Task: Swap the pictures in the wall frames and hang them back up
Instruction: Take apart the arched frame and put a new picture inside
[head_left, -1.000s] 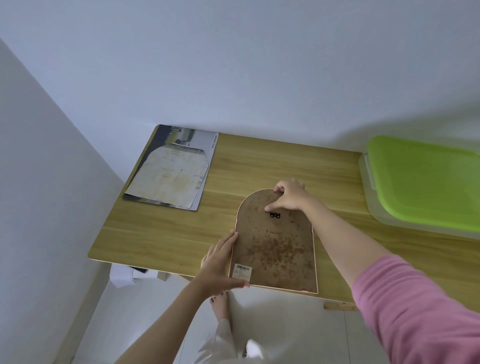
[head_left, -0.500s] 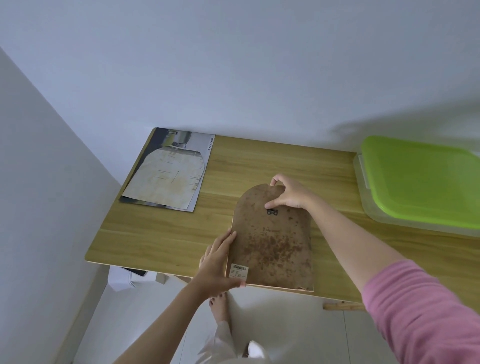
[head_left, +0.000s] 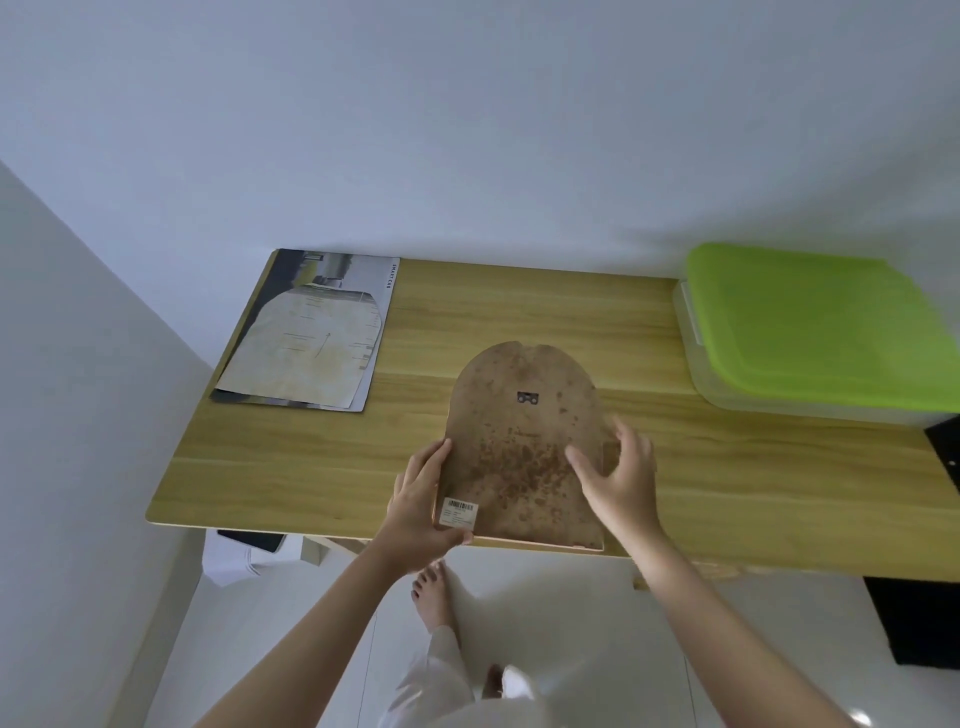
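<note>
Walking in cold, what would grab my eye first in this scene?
Probably the arched brown backing board, blotched with dark stains, lying at the near edge of the wooden table, with the left hand gripping its lower left corner and the right hand at its right side. Next, the bright green lid on a clear box at far right.

Two hands hold a brown arched backing board (head_left: 522, 447) on the wooden counter (head_left: 322, 467): left hand (head_left: 421, 506) pinches its corner, right hand (head_left: 615, 480) grips its side.
</note>
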